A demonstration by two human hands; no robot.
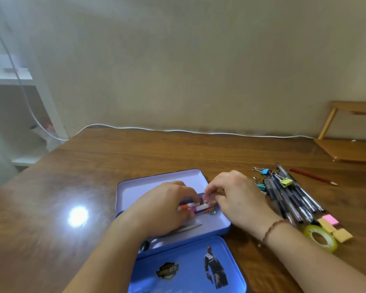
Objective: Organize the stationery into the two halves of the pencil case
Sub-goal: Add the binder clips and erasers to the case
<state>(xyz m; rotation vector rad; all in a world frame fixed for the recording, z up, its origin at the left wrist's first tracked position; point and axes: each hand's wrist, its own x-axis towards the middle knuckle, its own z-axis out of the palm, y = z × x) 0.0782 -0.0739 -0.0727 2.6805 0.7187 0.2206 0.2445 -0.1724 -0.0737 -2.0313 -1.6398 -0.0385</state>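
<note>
A blue tin pencil case lies open on the wooden table, its tray half farther from me and its printed lid half nearer. Inside the tray are short markers with orange and pink bands, coloured paper clips and a grey blade-like strip. My left hand rests over the tray with its fingers on the markers. My right hand pinches a small pink binder clip just above the markers.
To the right of the case lie a bundle of dark pens, blue and yellow-green binder clips, a red pencil, pink and yellow erasers and a roll of tape. A white cable runs along the wall.
</note>
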